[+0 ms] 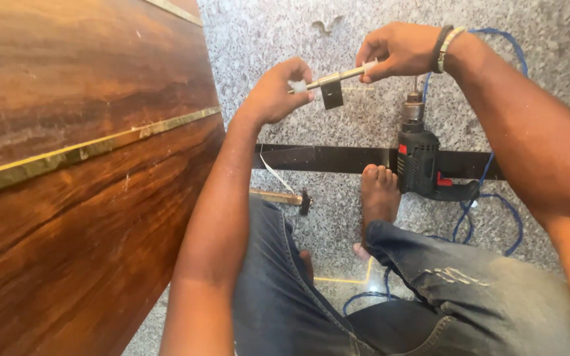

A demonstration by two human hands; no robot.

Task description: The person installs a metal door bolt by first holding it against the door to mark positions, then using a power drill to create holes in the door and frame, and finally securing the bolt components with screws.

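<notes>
My left hand [278, 92] and my right hand [397, 49] hold the two ends of a slim metal latch bolt [338, 76] above the floor. A small dark square plate [332, 95] hangs from the bolt's middle. White wrapping shows at each end, under my fingertips. My right wrist wears dark and pale bracelets [446, 47]. Both hands are raised in front of me, over the speckled granite floor [285, 26].
A large brown wooden door panel [67, 165] with a brass strip fills the left side. A black power drill [420, 158] with a blue cable [489, 217] lies by my bare foot [379, 191]. A hammer [285, 196] rests near my knee. A dark floor strip [324, 158] crosses the granite.
</notes>
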